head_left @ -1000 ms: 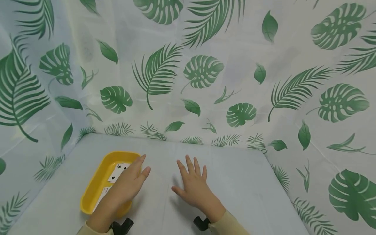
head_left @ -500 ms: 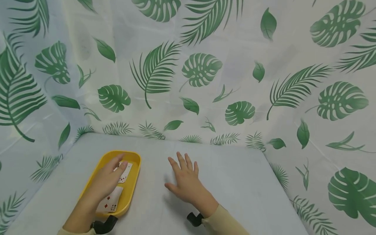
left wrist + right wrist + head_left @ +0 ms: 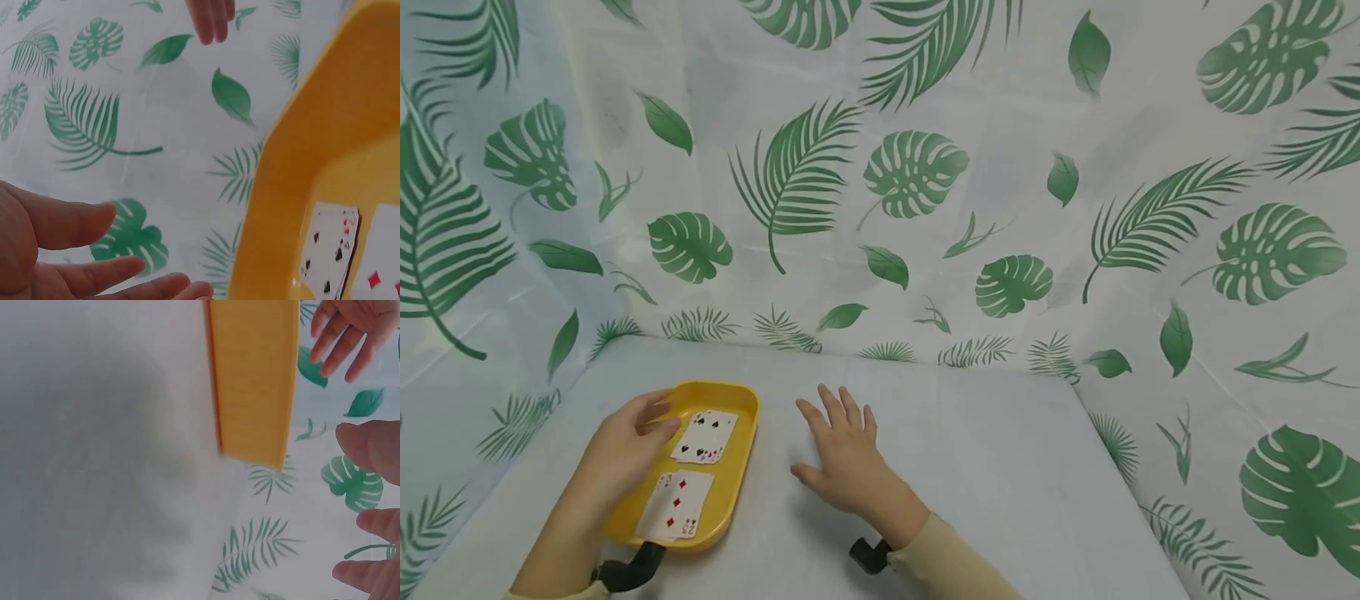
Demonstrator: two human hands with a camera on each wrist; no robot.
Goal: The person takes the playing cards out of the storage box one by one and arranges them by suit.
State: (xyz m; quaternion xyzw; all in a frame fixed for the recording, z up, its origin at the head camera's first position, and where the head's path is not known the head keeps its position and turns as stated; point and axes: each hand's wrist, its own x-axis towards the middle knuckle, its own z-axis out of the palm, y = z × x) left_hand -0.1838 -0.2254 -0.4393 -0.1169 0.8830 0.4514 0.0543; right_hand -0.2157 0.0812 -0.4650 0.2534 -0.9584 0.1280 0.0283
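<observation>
A yellow tray [image 3: 739,467] stands on the left of the table with two groups of playing cards in it. The far cards [image 3: 706,437] show spades on top; the near cards [image 3: 676,505] show diamonds. My left hand [image 3: 625,446] hovers over the tray's left side, fingers loosely bent and holding nothing. In the left wrist view its thumb and fingers are spread apart beside the tray wall [image 3: 275,181]. My right hand [image 3: 846,458] hangs above the table right of the tray, fingers spread, nothing in it.
The white tabletop [image 3: 985,483] stretches right of the tray. Leaf-printed cloth walls [image 3: 925,250] rise behind and at both sides. A black wrist mount [image 3: 632,567] sits at the left wrist, another mount [image 3: 870,556] at the right.
My left hand has moved left across the tray, uncovering both groups of cards. My right hand has drifted left, nearer the tray. The cards now lie in plain sight.
</observation>
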